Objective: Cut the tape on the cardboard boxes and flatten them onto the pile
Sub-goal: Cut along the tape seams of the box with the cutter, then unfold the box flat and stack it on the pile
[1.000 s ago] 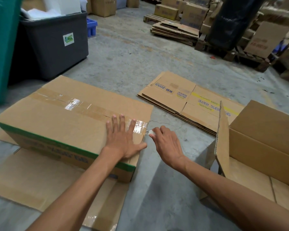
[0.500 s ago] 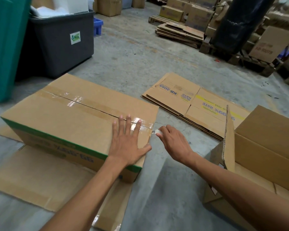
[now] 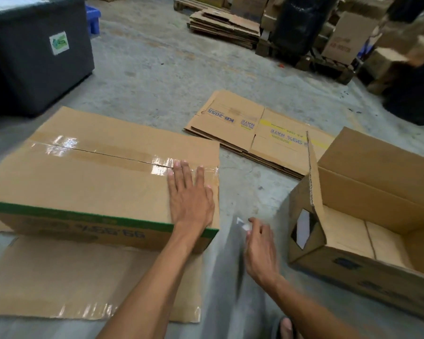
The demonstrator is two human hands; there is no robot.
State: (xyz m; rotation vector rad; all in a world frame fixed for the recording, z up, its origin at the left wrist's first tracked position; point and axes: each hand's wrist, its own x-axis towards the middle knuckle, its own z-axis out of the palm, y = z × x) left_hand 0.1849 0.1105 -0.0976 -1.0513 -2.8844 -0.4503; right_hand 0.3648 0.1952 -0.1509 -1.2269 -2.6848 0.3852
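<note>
The left hand (image 3: 190, 196) lay flat on the taped box (image 3: 96, 177); the right hand (image 3: 260, 245) pinched a small blade (image 3: 242, 224) (blurred, hard to identify) beside it.

Right hand (image 3: 260, 243) motion-blurred; the small pale thing (image 3: 243, 225) it pinches is unidentifiable.

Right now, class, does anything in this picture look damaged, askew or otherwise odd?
Yes. The open box on the right has an irregular hole in its near end wall. The tape on the box under the left hand is slit along the seam. The right hand pinches a small blade, blurred.
</note>
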